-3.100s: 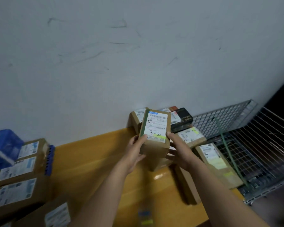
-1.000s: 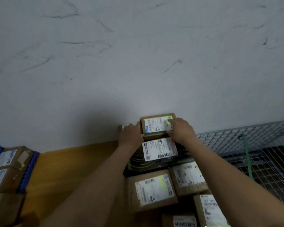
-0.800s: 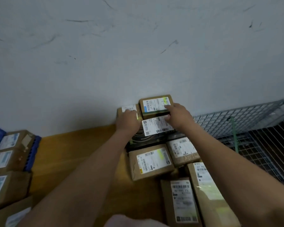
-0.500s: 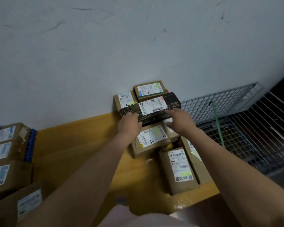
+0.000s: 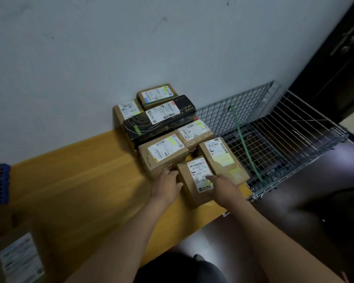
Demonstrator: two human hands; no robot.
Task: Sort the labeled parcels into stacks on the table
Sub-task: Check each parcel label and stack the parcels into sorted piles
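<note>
Since half a second ago, both hands have left the long black printed carton (image 5: pixel 159 123) by the wall and come down to the small brown cardboard parcel (image 5: pixel 189 189), nearest of the cluster at the right end of the yellow wooden table (image 5: pixel 80 180). Noted: left hand (image 5: pixel 168 184), fingers fairly straight against the parcel's side, steadying it, we judge. Right hand (image 5: pixel 223 187), forefinger stretched onto the white label, nothing gripped; probably we are checking its number.

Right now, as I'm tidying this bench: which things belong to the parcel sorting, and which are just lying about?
Part of the job:
- front parcel, with the left hand and right hand at it
- large brown parcel
- black box, labelled
- table

Lying about:
- wire cage
- green strap
- blue ridged item
</note>
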